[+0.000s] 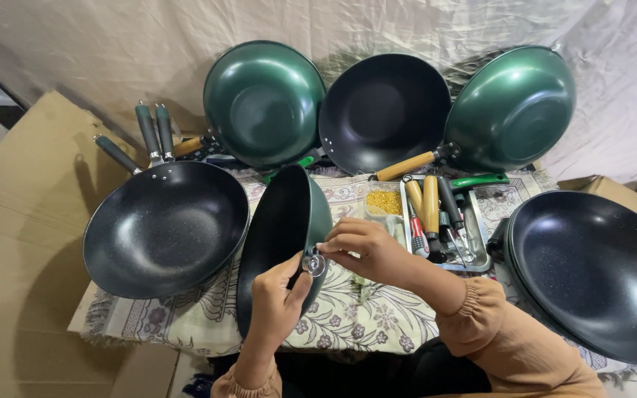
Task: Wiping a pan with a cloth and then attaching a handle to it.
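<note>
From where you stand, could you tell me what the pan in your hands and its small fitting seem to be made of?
The tilted pan looks like metal: dark speckled non-stick coating inside, glossy green enamel-like outside. The small fitting, pinched between the left hand and right hand at the rim, is shiny and silvery, probably bare metal, though too small to be sure.

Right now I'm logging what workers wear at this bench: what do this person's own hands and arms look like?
Both hands are bare, without gloves. The right hand comes out of a long orange-tan sleeve gathered with elastic at the wrist. The left hand shows a matching gathered cuff at the frame's bottom edge.
</note>
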